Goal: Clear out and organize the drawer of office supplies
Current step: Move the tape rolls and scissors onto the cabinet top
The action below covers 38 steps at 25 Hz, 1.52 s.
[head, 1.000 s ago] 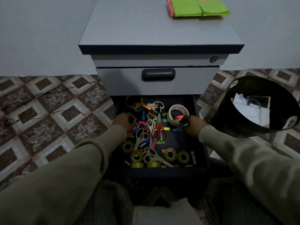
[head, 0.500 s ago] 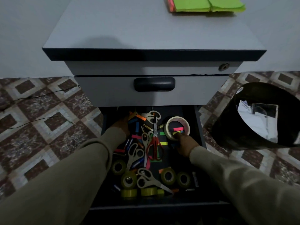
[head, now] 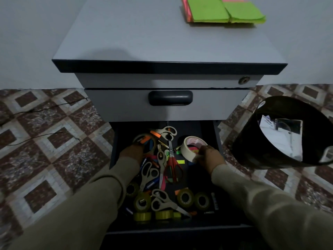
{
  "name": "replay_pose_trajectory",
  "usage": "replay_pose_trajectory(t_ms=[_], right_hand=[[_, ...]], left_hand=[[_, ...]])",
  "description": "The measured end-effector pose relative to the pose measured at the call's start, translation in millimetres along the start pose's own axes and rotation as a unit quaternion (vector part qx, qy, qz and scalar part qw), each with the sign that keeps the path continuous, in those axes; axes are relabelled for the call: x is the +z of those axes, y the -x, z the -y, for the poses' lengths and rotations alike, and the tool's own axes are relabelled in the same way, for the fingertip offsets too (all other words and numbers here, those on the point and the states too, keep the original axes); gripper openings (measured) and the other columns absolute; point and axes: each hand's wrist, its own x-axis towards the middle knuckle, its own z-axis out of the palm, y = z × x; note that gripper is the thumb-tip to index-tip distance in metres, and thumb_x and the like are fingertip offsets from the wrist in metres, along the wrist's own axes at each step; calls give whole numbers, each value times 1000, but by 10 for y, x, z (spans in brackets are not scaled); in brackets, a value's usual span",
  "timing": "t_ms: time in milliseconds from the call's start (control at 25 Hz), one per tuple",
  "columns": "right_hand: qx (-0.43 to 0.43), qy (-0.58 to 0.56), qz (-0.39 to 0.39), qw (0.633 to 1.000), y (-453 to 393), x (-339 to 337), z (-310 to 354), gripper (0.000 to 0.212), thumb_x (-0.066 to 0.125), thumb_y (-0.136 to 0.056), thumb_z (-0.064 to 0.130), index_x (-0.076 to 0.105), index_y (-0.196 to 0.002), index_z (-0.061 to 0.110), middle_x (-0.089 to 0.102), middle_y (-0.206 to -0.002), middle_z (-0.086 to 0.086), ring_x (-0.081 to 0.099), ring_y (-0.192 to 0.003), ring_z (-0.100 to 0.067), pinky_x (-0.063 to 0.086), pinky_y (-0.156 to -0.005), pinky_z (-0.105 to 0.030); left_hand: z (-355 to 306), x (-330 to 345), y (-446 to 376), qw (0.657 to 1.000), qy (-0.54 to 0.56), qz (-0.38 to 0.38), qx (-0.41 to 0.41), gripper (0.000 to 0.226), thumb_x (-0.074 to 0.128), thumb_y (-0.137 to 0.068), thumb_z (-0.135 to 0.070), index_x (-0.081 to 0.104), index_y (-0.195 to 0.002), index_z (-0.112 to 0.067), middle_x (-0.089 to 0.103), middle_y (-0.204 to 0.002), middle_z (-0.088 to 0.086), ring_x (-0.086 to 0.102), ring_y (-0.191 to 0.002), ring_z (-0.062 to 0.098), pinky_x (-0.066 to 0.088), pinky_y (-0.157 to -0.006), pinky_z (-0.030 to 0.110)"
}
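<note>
At the near end of the open drawer (head: pixel 219 134) lie several yellowish tape rolls (head: pixel 185 197) and a pair of pale-handled scissors (head: pixel 163 202); further in, red-handled scissors (head: pixel 173 166) rest among loose coloured sticky flags (head: pixel 180 161). The right hand (head: pixel 210 158) pinches the near rim of a masking tape roll (head: pixel 193 147), which is tipped up on edge. The left hand (head: pixel 133 152) is at the rim of a clear tape roll (head: pixel 145 141); in this dim light I cannot tell whether it grips it or only touches it. To lift each roll cleanly, it seems best to hook a finger through the core and raise straight up, so the flags and scissor blades are not dragged along. Beyond, atop the cabinet (head: pixel 144 42), sit green sticky-note pads (head: pixel 225 11); a black bin (head: pixel 252 145) stands to the right.
</note>
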Motion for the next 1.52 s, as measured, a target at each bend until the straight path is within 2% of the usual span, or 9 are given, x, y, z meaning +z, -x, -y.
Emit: replay_pose_trajectory(t_ms=[80, 200, 480, 720, 840, 920, 1040, 1200, 1520], right_hand=[[-4, -5, 4, 1000, 56, -67, 27, 55, 61, -86, 24, 43, -138, 17, 44, -136, -12, 48, -122, -29, 40, -100, -30], [-37, 13, 0, 999, 218, -208, 95, 48, 64, -85, 21, 50, -130, 10, 41, -133, -9, 50, -118, -27, 40, -98, -28], [-156, 71, -37, 985, 902, -691, 255, 47, 61, -87, 24, 48, -131, 13, 34, -136, -6, 50, -117, -24, 40, -94, -27], [-211, 83, -94, 969, 1451, -1221, 492, 43, 65, -85, 26, 54, -124, 10, 37, -134, -7, 53, -114, -25, 40, -94, -27], [-230, 80, -139, 960, 1698, -1507, 679, 38, 66, -84, 26, 57, -117, 10, 40, -132, -5, 53, -112, -24, 41, -94, -29], [-243, 73, -158, 954, 1820, -1680, 794, 36, 67, -83, 26, 58, -114, 10, 41, -130, -5, 52, -112, -22, 42, -94, -30], [-254, 59, -179, 949, 1919, -1904, 987, 38, 69, -81, 26, 59, -112, 9, 43, -127, -6, 52, -110, -23, 43, -94, -32], [-252, 35, -216, 943, 1868, -2190, 1268, 35, 67, -83, 22, 58, -113, 5, 45, -125, -8, 54, -107, -26, 43, -93, -31], [-237, 19, -234, 943, 1073, -2690, 1739, 34, 69, -81, 19, 59, -109, 3, 43, -123, -12, 52, -107, -30, 41, -88, -31]], left_hand=[[-3, -62, 96, 1000, -5, -8, 17, 41, 43, -96, -18, 42, -137, -13, 48, -134, 13, 51, -119, 29, 44, -97, 35], [-17, -258, 345, 999, 11, -31, 34, 41, 40, -98, -17, 41, -138, -11, 46, -136, 15, 50, -120, 30, 39, -96, 33], [100, -713, 1219, 991, 27, -81, 100, 24, 45, -96, -21, 56, -114, -9, 51, -120, 11, 53, -107, 27, 39, -84, 30], [191, -1284, 1915, 971, 20, -186, 147, 24, 42, -98, -20, 57, -114, -10, 52, -120, 7, 52, -106, 23, 40, -86, 29], [224, -1589, 2200, 954, 30, -241, 176, 23, 44, -95, -23, 60, -102, -8, 57, -107, 9, 57, -95, 27, 42, -76, 30], [230, -1778, 2338, 937, 32, -277, 208, 35, 38, -93, -31, 61, -97, -5, 58, -101, 12, 57, -90, 28, 39, -73, 29], [194, -2080, 2481, 941, 16, -285, 180, 25, 40, -97, -26, 57, -108, -10, 54, -111, 6, 53, -99, 23, 40, -80, 31], [117, -2451, 2439, 924, 6, -348, 156, 19, 43, -97, -25, 56, -107, -15, 54, -111, 2, 53, -95, 21, 40, -77, 30], [106, -3084, 1695, 927, 37, -361, 93, 19, 46, -96, -26, 58, -104, -12, 56, -107, 5, 54, -94, 21, 37, -74, 27]])
